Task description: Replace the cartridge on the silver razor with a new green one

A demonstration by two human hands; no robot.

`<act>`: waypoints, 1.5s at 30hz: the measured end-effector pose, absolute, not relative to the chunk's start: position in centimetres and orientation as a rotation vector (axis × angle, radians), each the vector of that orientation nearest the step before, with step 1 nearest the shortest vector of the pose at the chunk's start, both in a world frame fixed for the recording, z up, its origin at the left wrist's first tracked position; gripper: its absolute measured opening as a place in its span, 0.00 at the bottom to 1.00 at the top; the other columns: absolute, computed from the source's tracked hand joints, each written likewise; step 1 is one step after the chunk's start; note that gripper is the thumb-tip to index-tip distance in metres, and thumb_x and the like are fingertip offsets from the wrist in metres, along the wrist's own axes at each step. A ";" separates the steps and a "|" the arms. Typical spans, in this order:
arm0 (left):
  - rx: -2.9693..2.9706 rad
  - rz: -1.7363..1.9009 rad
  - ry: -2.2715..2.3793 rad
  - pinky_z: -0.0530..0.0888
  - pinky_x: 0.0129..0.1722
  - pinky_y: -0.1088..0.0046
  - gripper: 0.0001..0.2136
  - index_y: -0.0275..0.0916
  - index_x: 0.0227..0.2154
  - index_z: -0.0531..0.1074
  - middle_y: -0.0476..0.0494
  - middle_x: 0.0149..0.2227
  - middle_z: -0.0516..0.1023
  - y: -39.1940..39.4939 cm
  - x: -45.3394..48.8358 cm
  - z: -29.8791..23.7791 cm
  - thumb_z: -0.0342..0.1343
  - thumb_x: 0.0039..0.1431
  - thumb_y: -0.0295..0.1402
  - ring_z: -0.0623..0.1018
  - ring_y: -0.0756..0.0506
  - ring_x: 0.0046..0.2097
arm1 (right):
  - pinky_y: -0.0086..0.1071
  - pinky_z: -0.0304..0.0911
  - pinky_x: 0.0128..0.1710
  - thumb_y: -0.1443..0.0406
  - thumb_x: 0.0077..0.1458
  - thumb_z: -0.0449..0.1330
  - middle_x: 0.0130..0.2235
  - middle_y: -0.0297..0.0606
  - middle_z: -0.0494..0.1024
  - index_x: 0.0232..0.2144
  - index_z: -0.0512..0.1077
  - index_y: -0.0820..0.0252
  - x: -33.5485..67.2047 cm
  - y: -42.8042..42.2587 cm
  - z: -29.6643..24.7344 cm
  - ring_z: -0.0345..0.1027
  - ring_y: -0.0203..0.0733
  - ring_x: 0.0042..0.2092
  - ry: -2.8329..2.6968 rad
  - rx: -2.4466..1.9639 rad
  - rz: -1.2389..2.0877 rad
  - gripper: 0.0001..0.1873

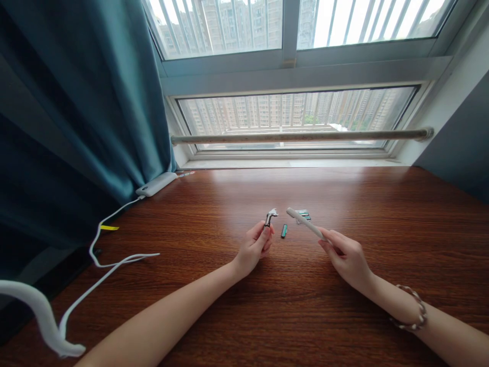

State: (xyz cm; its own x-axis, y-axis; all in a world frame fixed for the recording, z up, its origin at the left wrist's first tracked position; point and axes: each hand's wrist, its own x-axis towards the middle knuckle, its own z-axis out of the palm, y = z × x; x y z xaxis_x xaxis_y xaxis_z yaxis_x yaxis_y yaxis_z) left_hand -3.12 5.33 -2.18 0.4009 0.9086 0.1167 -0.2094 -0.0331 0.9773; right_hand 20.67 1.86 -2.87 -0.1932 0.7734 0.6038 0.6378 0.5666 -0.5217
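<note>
Near the middle of the table, my left hand (255,246) is closed around a razor handle (268,218), its bare silver head pointing up and no blade cartridge visible on it. My right hand (346,255) grips a white toothbrush (307,224) by its lower end, bristle head toward the razor. The two tools are a short gap apart. On the table between them lies a small green and black razor cartridge (284,231). Behind the toothbrush, partly covered by it, are more razor cartridges (304,214).
A brown wooden table (214,316) runs up to the window. At the left are a white power strip (156,184), a looping white cable (93,250), a thick white curved object (42,311) and a blue curtain (110,92). A metal rail (301,136) crosses the window.
</note>
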 end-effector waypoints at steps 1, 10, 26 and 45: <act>1.232 0.998 0.651 0.50 0.13 0.83 0.13 0.37 0.31 0.60 0.57 0.17 0.52 5.4 -3.1 -2.3 0.44 0.58 0.43 0.51 0.57 0.16 | 0.26 0.61 0.30 0.67 0.55 0.51 0.32 0.37 0.71 0.47 0.65 0.58 20.7 1.8 -2.8 0.64 0.34 0.30 -1.918 -1.121 0.202 0.17; 1.158 0.810 0.434 0.50 0.11 0.85 0.14 0.35 0.30 0.62 0.57 0.15 0.51 5.2 -3.4 -2.6 0.43 0.58 0.43 0.50 0.58 0.14 | 0.25 0.58 0.24 0.68 0.56 0.47 0.26 0.34 0.66 0.52 0.60 0.59 20.5 1.3 -2.5 0.59 0.31 0.24 -2.096 -1.047 0.264 0.20; 1.099 0.820 0.362 0.47 0.10 0.85 0.13 0.35 0.29 0.62 0.57 0.14 0.49 5.0 -3.3 -2.3 0.42 0.59 0.41 0.50 0.57 0.13 | 0.28 0.64 0.37 0.69 0.55 0.49 0.37 0.41 0.71 0.51 0.61 0.58 20.6 1.7 -3.0 0.67 0.38 0.38 -2.040 -1.069 0.246 0.19; 1.112 0.826 0.346 0.56 0.20 0.77 0.11 0.34 0.34 0.61 0.51 0.20 0.60 4.9 -2.6 -1.7 0.47 0.57 0.38 0.63 0.53 0.20 | 0.24 0.55 0.27 0.70 0.56 0.48 0.29 0.33 0.61 0.55 0.57 0.54 20.6 1.3 -3.1 0.55 0.30 0.26 -2.042 -1.123 0.233 0.23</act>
State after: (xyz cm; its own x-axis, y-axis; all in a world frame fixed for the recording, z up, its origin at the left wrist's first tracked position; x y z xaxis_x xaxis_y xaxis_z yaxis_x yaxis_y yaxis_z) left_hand -2.56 4.90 -1.68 0.6624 0.7347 0.1466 -0.4108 0.1925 0.8912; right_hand 20.57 1.33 -3.10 -0.3069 0.7809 0.5441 0.6381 0.5930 -0.4911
